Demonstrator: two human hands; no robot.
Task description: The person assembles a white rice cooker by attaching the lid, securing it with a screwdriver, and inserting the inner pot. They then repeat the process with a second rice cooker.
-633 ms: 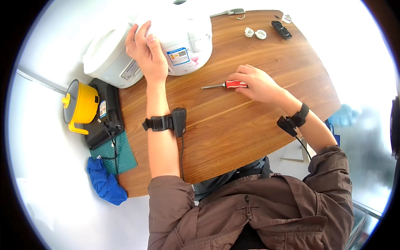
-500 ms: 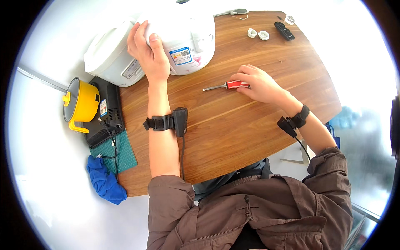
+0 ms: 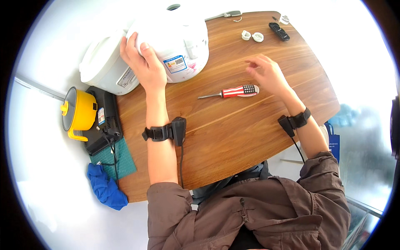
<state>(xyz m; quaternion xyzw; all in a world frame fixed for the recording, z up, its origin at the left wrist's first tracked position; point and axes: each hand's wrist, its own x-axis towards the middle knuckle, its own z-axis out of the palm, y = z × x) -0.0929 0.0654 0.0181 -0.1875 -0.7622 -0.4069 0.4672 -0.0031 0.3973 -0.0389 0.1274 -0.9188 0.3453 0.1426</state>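
Observation:
A white rice cooker (image 3: 196, 62) with a blue-edged label and a pink flower print stands at the far side of the table. My left hand (image 3: 146, 68) lies against its left side, fingers stretched out and spread. On the wood in front of the cooker lies a screwdriver (image 3: 238, 91), its red, white and black handle to the right and its metal shaft to the left. Just above and right of that handle hovers my right hand (image 3: 267, 74), empty, with its fingers loosely bent and apart.
A second white cooker (image 3: 106, 66) stands left of the first. At the left edge are a yellow pot (image 3: 83, 109) on a black appliance (image 3: 109, 125), a green mat (image 3: 125, 156) and a blue cloth (image 3: 104, 187). White round parts (image 3: 258, 37) and a black part (image 3: 279, 31) lie far right.
My right hand has let go of the screwdriver and moved up and right of it. The screwdriver now lies on the table. My left hand stays on the cooker; the whole view has shifted slightly.

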